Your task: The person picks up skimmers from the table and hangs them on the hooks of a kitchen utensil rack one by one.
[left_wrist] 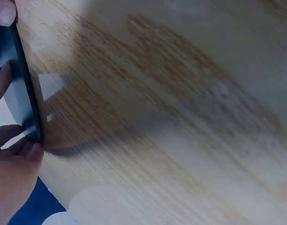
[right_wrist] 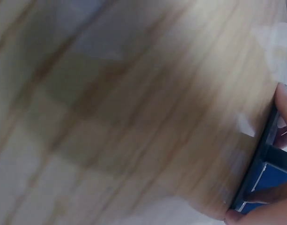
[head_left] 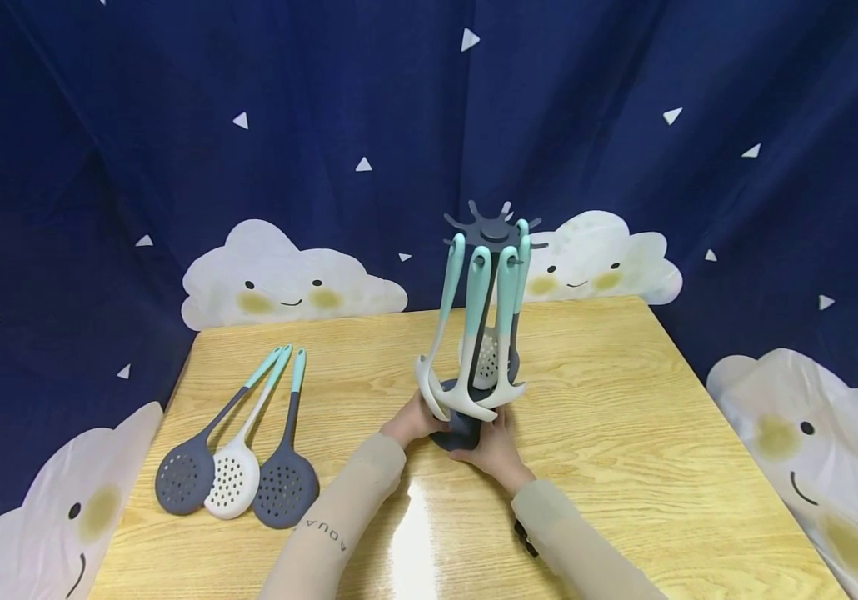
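A dark utensil rack with a spoked top stands in front of me, and both my hands grip its round base. My left hand holds the left side; in the left wrist view, fingers and thumb clasp the base's rim. My right hand holds the right side, its fingers pinching the rim in the right wrist view. From the hooks hang several white utensils with mint handles, shaped like ladles or spoons, plus a pale perforated skimmer behind them. Partly hidden further back is a dark utensil.
On the wooden table, to the left, lie three skimmers side by side: a dark one, a white one and another dark one. A blue curtain with white clouds hangs behind the table.
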Available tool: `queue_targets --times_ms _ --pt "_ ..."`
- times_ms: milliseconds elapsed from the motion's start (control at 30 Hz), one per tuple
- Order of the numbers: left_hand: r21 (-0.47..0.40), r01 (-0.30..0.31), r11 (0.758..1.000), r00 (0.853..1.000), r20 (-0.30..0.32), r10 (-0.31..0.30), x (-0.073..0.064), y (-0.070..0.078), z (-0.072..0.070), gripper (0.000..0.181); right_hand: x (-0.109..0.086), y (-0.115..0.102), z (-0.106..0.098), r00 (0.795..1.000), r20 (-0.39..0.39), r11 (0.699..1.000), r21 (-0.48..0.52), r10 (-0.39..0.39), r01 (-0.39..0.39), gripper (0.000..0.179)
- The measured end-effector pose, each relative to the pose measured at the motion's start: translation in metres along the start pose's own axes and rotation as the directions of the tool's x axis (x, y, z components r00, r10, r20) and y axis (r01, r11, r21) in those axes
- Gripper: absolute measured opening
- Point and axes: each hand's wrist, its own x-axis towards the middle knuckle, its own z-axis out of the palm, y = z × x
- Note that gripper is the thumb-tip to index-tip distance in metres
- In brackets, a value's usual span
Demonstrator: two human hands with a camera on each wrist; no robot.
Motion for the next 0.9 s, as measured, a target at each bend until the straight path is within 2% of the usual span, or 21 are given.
queue_targets --times_ms 400,667,900 --pt "0.008 -0.012 1.000 1.000 -0.010 0.013 -0.003 0.004 0.002 0.058 0.002 0.010 -0.003 0.998 -0.020 0.997 0.058 -0.058 0.059 0.100" --pt "0.039 -0.036 0.999 0.998 -0.049 0.038 -0.004 0.002 0.008 0.056 0.004 0.015 -0.006 0.997 0.016 0.996 0.056 -0.072 0.071 0.104" --pt "0.086 -0.112 0.990 0.984 -0.130 0.122 -0.006 0.002 0.014 0.043 0.007 0.023 -0.007 0.992 0.028 0.990 0.068 -0.124 0.122 0.103"
